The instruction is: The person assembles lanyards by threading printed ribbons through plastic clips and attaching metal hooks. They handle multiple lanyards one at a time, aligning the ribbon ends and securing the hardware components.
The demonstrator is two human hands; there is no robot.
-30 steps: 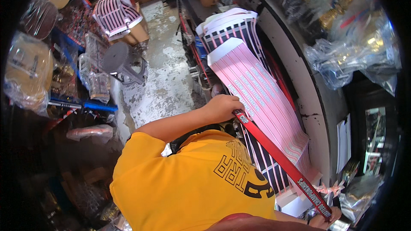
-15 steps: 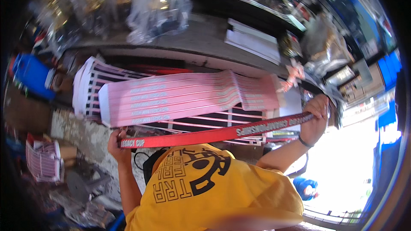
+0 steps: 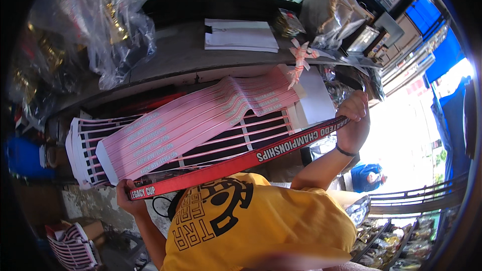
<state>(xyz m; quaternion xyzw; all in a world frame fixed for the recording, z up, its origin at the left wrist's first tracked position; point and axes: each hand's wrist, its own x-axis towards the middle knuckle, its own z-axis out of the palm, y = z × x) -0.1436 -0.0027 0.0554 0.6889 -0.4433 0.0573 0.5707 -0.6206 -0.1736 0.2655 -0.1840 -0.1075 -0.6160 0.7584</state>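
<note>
A long red ribbon (image 3: 221, 169) with white print and a dark far end is stretched between my two hands, sloping up to the right. My left hand (image 3: 126, 196) pinches its left end. At the other end my right hand (image 3: 353, 113) has its fingers closed round the ribbon, and a black band circles that wrist. Just beyond the ribbon lies a pink printed sheet (image 3: 186, 123) of strips, with a raised fold near its right part. Under it are sheets with black and pink stripes (image 3: 83, 153), partly covered.
On the grey shelf (image 3: 173, 50) beyond are white papers (image 3: 241, 42), a pink tied strip bundle (image 3: 301, 60) and clear plastic bags (image 3: 128, 30) over gold pieces. A striped sheet stack (image 3: 75, 248) stands lower left. Outside, at right, is a person in blue (image 3: 369, 176).
The view has turned, so the shelf things sit further left. The ribbon slopes more steeply, its left end lower in view and its right end higher. Both hands still hold it.
</note>
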